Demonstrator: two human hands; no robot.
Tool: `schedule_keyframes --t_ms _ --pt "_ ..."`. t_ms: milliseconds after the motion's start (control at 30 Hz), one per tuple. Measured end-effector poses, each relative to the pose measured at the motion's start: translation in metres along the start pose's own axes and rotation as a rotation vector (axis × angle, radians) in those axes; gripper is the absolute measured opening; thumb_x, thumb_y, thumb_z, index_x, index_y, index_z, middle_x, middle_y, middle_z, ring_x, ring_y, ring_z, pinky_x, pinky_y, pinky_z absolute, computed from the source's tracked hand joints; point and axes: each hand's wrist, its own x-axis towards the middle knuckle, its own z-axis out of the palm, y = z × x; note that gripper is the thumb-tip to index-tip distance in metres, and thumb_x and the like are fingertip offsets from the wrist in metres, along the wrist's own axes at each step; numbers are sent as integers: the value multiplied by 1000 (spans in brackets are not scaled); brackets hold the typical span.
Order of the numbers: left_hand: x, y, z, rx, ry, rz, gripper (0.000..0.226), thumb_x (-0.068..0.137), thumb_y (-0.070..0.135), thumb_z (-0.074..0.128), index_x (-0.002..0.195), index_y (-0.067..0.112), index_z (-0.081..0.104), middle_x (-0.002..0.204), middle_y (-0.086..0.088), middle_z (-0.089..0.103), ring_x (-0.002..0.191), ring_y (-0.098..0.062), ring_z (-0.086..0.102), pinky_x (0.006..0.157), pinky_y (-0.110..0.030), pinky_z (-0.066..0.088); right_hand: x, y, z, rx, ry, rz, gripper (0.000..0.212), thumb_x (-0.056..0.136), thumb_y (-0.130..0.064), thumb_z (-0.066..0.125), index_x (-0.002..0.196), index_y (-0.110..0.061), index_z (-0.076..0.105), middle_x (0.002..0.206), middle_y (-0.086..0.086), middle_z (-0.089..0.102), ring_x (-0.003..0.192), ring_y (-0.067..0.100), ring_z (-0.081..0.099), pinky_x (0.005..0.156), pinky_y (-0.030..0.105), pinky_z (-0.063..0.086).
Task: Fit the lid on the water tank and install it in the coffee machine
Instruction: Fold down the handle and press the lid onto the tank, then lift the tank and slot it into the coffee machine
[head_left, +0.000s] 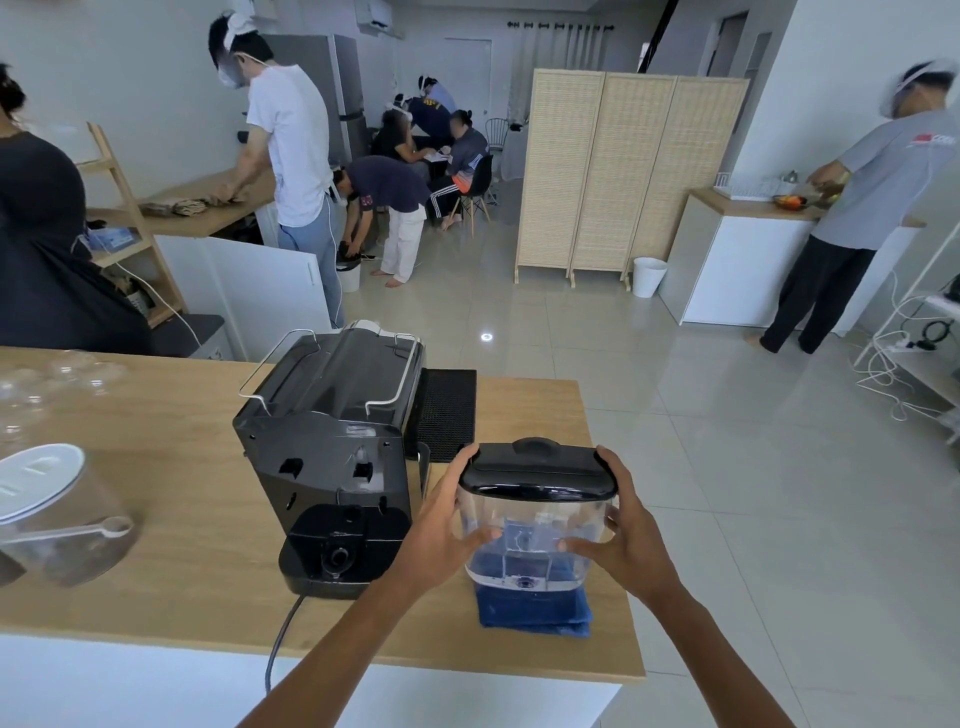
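A person's two bare hands hold a clear plastic water tank (535, 540) upright just above a folded blue cloth (535, 613) that lies near the right end of a wooden counter (182, 519). The left hand (441, 525) wraps the tank's left side, thumb up against the black lid (537, 475), fingertips pressed on the clear front wall. The right hand (623, 530) mirrors it on the right side. Both hands are closed around the tank, not spread.

The lid sits on top of the tank and looks level, though whether it has fully clicked down cannot be told. Just to the left stands the black coffee machine (332, 467), its back facing the camera, with an open bay and a valve seat at the base where the tank would likely go.

The tank looks empty, so probably light — rigid, thin-walled, smooth and likely slippery. Holding it by both side walls below the lid seems safest, since lifting by the lid alone might pull it off.

The machine's front is hidden. A blurred lidded clear jar (57, 514) sits at the left edge — its contents are unclear. Other people work in the background.
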Motion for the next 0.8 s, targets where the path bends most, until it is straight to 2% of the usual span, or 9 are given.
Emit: schedule_keyframes --t_ms 67,167,233,367,433,533,633,700,800 --pt "0 3 1 25 -8 -19 106 80 41 82 154 54 7 157 -9 40 143 -25 38 119 -52 31 -1 3 1 -15 -12 -18 112 63 -31 91 142 -67 20 153 -9 46 132 -2 50 101 15 48" --pt "3 6 0 29 -23 -79 112 77 37 85 152 57 5 137 -37 39 129 -52 40 117 -57 34 0 5 1 -34 7 -30 117 63 -24 93 144 -63 19 152 -8 48 133 13 54 103 24 51" --pt "6 7 -3 42 -43 -83 111 76 43 84 152 55 5 135 -40 40 129 -51 41 120 -54 30 3 4 0 -39 3 -39 117 63 -24 94 143 -65 19 150 -11 49 130 16 56 103 31 53" --pt "11 13 -6 66 -59 -72 111 66 60 78 152 54 8 134 -41 40 129 -47 42 120 -50 30 9 5 -4 -55 -6 -40 117 62 -23 96 140 -68 21 137 -40 48 124 13 58 96 22 55" --pt "12 10 -6 57 -57 -67 109 69 58 80 152 54 10 132 -40 44 127 -44 47 119 -44 29 10 3 -3 -55 -12 -32 117 63 -22 96 141 -67 21 137 -39 49 123 13 58 96 20 54" --pt "7 8 -10 10 -60 -53 104 75 43 85 149 60 14 137 -17 55 124 -23 53 114 -40 33 9 0 -2 -44 -23 -29 115 63 -22 95 142 -62 21 143 -24 49 122 10 59 91 10 50" --pt "1 16 -21 -26 -39 -6 101 76 38 86 147 62 18 142 28 38 129 -8 38 116 -46 35 10 -10 -6 -39 -43 -31 117 59 -27 96 138 -70 21 133 -41 49 118 -5 58 89 7 48" --pt "-4 26 -30 -55 -30 7 98 77 32 84 145 65 21 141 35 32 135 -8 32 118 -42 32 11 -22 -9 -42 -56 -37 119 57 -28 97 138 -70 21 128 -44 51 118 -7 57 88 8 50" --pt "-11 40 -46 -74 -23 44 94 74 43 82 147 60 24 143 44 23 142 -6 28 119 -37 32 13 -43 -12 -42 -75 -55 118 57 -30 96 138 -71 21 127 -49 48 115 -10 57 89 10 52"
